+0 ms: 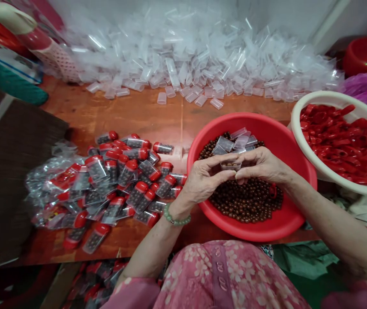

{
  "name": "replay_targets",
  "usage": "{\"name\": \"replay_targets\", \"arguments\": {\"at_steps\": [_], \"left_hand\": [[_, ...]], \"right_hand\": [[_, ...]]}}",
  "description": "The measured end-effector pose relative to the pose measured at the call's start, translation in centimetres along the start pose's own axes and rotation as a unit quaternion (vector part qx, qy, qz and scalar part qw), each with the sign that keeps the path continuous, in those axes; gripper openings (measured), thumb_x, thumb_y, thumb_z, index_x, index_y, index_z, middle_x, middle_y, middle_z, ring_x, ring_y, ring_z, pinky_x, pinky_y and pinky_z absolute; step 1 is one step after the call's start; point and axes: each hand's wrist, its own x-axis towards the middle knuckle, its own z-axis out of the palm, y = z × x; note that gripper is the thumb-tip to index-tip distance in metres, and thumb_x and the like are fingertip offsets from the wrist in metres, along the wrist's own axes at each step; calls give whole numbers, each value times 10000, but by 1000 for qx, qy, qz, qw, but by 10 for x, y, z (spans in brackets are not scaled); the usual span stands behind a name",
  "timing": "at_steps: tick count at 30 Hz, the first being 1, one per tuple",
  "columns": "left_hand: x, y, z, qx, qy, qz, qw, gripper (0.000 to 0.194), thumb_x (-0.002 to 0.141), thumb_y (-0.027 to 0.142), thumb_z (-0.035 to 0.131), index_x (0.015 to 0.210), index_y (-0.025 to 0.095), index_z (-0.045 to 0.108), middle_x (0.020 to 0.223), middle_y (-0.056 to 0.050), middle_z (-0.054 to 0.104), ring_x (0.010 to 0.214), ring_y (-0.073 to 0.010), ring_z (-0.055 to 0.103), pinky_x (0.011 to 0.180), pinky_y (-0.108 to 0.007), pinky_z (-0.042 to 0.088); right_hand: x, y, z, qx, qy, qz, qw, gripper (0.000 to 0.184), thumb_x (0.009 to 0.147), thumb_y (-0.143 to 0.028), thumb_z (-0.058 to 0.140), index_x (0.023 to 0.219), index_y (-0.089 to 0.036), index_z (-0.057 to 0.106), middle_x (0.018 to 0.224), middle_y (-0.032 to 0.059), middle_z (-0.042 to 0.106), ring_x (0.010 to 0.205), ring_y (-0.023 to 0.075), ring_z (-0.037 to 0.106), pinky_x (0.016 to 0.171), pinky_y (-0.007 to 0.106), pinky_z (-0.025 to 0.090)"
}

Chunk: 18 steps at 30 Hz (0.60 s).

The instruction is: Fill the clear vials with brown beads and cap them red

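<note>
Over a red basin [299, 171], a small clear plastic container [230, 165] with brown balls in its mouth is pinched between both hands. My left hand [204, 176] grips its left side, thumb in front and fingers behind. My right hand [260, 165] closes on its right side, the thumbs almost meeting. Brown glossy balls [244, 204] fill the basin's lower part. Several clear containers [236, 141] lie on the balls behind my hands. A small red cap [272, 190] rests among the balls near my right wrist.
Filled containers with red caps [128, 171] are heaped on the wooden table [106, 111] at left. Loose clear containers [183, 56] pile along the back wall. A white basin [299, 141] of red caps [341, 141] stands at right. A dark box [6, 171] borders the left side.
</note>
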Motion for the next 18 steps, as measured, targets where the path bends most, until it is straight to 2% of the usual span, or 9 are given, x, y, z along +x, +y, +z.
{"name": "replay_targets", "arguments": {"at_steps": [2, 4, 6, 9, 12, 15, 18], "left_hand": [[2, -1, 1, -67, 29, -13, 997, 288, 805, 293, 798, 1077, 209, 753, 1139, -51, 783, 1057, -195, 732, 1002, -333, 559], [5, -3, -2, -138, 49, -39, 988, 263, 812, 314, 797, 1040, 205, 724, 1153, -43, 772, 980, -170, 747, 892, -293, 595], [7, -4, -5, -184, 37, -70, 980, 299, 809, 354, 803, 1030, 186, 691, 1151, -59, 763, 934, -171, 754, 814, -279, 611], [9, -4, -8, -219, 2, -98, 971, 395, 785, 354, 828, 1096, 175, 663, 1125, -81, 760, 986, -191, 747, 848, -289, 610], [10, -5, -8, -244, -27, -101, 964, 461, 763, 288, 844, 1169, 185, 653, 1136, -90, 756, 1089, -209, 719, 929, -304, 582], [10, -7, -8, -245, -46, -91, 964, 495, 746, 231, 847, 1199, 188, 653, 1153, -95, 752, 1151, -220, 692, 1001, -327, 540], [9, -9, -8, -238, -46, -85, 966, 501, 753, 199, 832, 1217, 192, 644, 1158, -99, 753, 1131, -230, 698, 996, -349, 529]], "right_hand": [[-1, 1, -1, -56, 32, -27, 998, 287, 752, -412, 804, 889, -167, 748, 784, 20, 752, 710, 161, 681, 693, 280, 532], [-2, 2, -2, -169, 44, -43, 984, 271, 822, -394, 748, 978, -172, 749, 912, 42, 773, 844, 191, 698, 802, 312, 529], [-2, 5, -1, -312, 15, -29, 949, 207, 880, -340, 691, 977, -165, 745, 951, 68, 769, 905, 215, 695, 852, 332, 508], [-1, 10, 5, -478, -72, 18, 875, 153, 910, -276, 655, 947, -151, 735, 988, 114, 757, 947, 241, 689, 851, 331, 487], [3, 16, 15, -536, -126, 48, 833, 148, 920, -233, 630, 961, -127, 725, 1019, 150, 749, 957, 251, 686, 822, 319, 473], [5, 21, 22, -543, -143, 54, 825, 129, 904, -150, 601, 930, -114, 723, 965, 147, 751, 877, 230, 684, 764, 301, 451], [6, 21, 23, -548, -153, 54, 821, 149, 896, -115, 573, 872, -121, 720, 887, 126, 747, 792, 203, 664, 707, 288, 417]]}}
